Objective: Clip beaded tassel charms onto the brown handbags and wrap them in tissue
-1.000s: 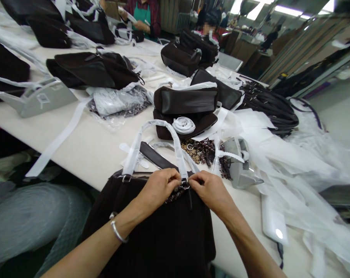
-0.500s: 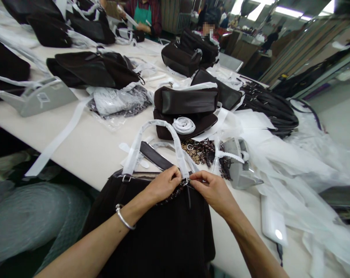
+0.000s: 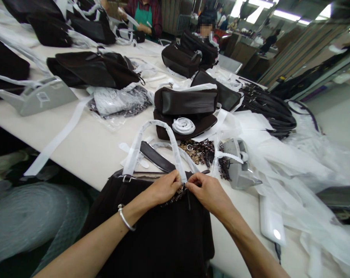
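A dark brown bag (image 3: 163, 235) stands upright at the near table edge, its top handle (image 3: 156, 122) wrapped in white paper. At the right foot of that handle, beside the metal ring, my left hand (image 3: 165, 187) is closed in a pinch. A patterned chain or cord (image 3: 175, 197) hangs just under its fingers. Close on the right, my right hand (image 3: 205, 189) pinches at the same fitting with thumb and forefinger. The small part between the fingertips is too hidden to name. A dark strap (image 3: 156, 156) lies behind the bag's opening.
More dark bags (image 3: 188, 101) lie across the table (image 3: 85, 143). Patterned cords in a plastic bag (image 3: 205, 152), a grey tape dispenser (image 3: 235, 166) and a white device (image 3: 272, 222) are at right. Bubble wrap rolls (image 3: 33, 220) lie lower left. A person (image 3: 143, 17) is opposite.
My right hand has shifted slightly left and down, closer to my left hand. Its fingers are more bunched together. The handle's right foot has moved slightly left.
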Tool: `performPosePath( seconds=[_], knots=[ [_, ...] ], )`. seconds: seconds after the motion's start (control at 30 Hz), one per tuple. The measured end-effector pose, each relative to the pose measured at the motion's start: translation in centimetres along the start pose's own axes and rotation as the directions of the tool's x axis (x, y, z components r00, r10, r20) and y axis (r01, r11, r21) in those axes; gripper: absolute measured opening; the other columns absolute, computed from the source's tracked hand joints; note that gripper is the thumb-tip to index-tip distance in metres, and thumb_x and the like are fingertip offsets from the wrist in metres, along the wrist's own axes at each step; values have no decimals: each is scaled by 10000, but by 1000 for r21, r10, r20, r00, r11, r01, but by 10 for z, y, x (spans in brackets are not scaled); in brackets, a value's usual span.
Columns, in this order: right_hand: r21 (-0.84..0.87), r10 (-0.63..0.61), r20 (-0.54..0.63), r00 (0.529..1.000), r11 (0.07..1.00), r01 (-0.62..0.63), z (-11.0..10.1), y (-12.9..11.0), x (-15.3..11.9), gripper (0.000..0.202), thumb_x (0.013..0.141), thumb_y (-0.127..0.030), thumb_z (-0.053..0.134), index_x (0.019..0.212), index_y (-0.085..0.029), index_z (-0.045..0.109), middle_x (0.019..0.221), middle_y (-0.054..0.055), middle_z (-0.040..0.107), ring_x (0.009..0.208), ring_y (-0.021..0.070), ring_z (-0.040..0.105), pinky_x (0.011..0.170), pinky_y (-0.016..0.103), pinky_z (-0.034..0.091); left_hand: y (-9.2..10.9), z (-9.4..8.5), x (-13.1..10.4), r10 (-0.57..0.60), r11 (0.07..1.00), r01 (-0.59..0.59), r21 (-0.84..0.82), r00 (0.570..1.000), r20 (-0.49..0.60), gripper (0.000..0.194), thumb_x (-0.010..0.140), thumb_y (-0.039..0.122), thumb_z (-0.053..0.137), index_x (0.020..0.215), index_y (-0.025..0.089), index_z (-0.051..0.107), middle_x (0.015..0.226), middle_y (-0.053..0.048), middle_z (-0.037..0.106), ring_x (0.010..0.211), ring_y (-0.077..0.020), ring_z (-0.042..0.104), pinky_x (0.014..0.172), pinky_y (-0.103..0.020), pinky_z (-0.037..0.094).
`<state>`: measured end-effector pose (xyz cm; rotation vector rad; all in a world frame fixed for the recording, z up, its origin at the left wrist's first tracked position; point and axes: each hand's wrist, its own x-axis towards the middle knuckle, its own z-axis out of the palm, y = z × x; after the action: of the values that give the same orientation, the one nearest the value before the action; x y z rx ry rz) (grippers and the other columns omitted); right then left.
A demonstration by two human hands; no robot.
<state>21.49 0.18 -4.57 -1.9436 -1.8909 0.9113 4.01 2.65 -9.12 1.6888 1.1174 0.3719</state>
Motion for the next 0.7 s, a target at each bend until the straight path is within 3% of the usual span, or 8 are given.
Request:
performPosePath(
  seconds=[0.1,0.23,0.4,0.5,0.7],
  knots=[
    [98,40,35,999,994,-43,5,6,3,69,741,-281,668,760,-215,661,740,2,704,696,169,638,624,265,420,-6,-2,3,-32,993,34,-116,999,19,62,820,220,448,778,196,488,763,14,554,750,-157,523,670,-253,383],
    [308,77,55,996,947,-90,12,14,7,115,712,-275,695,766,-191,637,751,4,697,710,161,633,642,257,436,-11,1,5,-82,979,74,-189,996,-35,60,793,226,471,763,189,508,724,26,541,711,-146,505,637,-242,371],
    [539,186,133,973,810,-229,12,15,11,253,717,-414,704,754,-188,598,587,-44,586,485,98,475,467,225,308,-6,5,3,-65,951,24,-307,990,-125,75,805,241,495,761,184,517,690,47,497,654,-121,457,601,-231,349],
    [544,192,103,976,811,-216,11,13,12,281,677,-412,744,732,-186,586,585,-43,581,501,99,469,481,228,311,3,5,-1,-72,945,13,-326,983,-169,66,810,228,512,760,185,507,674,54,486,630,-113,441,586,-226,340],
    [430,148,-82,986,897,-99,14,5,11,177,687,-285,714,706,-183,570,686,-3,640,660,151,571,629,264,423,13,5,-2,-71,947,-11,-320,968,-242,85,835,199,496,752,193,482,669,52,477,636,-115,444,599,-227,344]
  ],
)
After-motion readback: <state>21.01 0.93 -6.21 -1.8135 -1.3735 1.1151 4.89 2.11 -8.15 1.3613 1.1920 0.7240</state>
